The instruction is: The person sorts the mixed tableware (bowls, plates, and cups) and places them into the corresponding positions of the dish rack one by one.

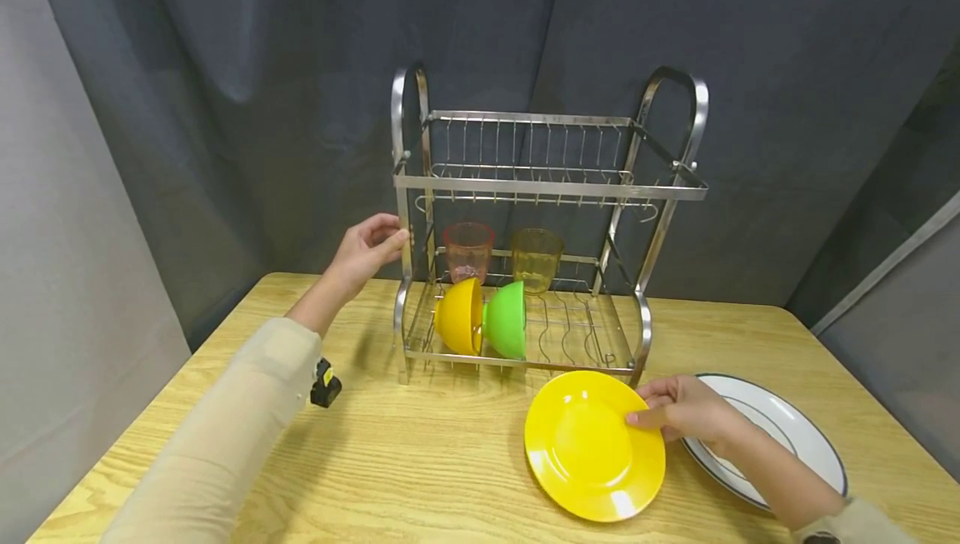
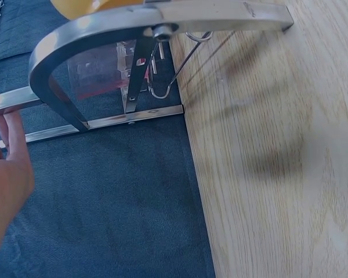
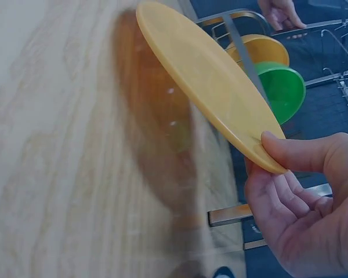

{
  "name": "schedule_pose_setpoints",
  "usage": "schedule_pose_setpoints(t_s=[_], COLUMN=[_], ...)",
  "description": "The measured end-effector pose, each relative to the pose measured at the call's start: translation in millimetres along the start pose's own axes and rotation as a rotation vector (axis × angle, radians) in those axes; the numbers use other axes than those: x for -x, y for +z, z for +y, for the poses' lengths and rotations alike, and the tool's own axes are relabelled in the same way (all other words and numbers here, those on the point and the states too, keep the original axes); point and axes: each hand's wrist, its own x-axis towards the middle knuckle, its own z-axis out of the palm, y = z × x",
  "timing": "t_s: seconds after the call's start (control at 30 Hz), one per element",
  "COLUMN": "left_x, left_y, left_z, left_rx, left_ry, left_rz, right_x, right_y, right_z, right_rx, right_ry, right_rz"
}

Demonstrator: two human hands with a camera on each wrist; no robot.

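Note:
In the head view my right hand [image 1: 693, 415] pinches the rim of a yellow plate [image 1: 585, 444], thumb on its upper face and fingers beneath. The right wrist view shows that plate [image 3: 211, 81] tilted above the wooden table, its shadow beside it. My left hand [image 1: 367, 252] holds the left front post of a two-tier metal dish rack [image 1: 551, 187]. In the left wrist view the fingers [image 2: 14, 136] lie against the post. On the rack's lower tier a yellow bowl [image 1: 457, 316] and a green bowl [image 1: 506, 321] stand on their sides, facing right.
Behind the bowls are a pink clear cup [image 1: 468, 252] and an amber clear cup [image 1: 536, 261]. A white plate with a dark rim [image 1: 813, 452] lies on the table [image 1: 420, 469] at right, partly behind my right forearm. A dark curtain [image 1: 315, 111] hangs behind the rack.

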Motion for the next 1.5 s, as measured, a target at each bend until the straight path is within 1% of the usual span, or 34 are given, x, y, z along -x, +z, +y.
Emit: schedule_pose_setpoints(t_s=[0.23,0.37,0.57,0.8,1.1,1.5], left_x=[0.1,-0.2,-0.9,-1.5,-1.7,-0.7], left_y=[0.9,0.6,-0.8,-0.7,-0.5,-0.2], left_z=[0.0,-1.0,-1.9,-1.2,-0.4,-1.2], left_rx=[-0.002,0.006,0.001,-0.02,-0.026,-0.031], left_ry=[-0.002,0.001,0.001,-0.006,-0.003,-0.006], left_rz=[0.009,0.014,0.013,0.01,0.014,0.01], right_x=[4.3,6.2,8.2,10.0,9.3,10.9], right_y=[-6.6,-8.4,-9.9,-13.4,-15.7,-18.9], right_z=[-14.5,-21.2,-26.6,-29.2,-38.4,-49.2], right_rx=[0.03,0.037,0.022,0.032,-0.012,0.014], right_ry=[0.003,0.022,0.014,-0.007,-0.051,-0.085], right_rz=[0.058,0.089,0.086,0.097,0.078,0.084])
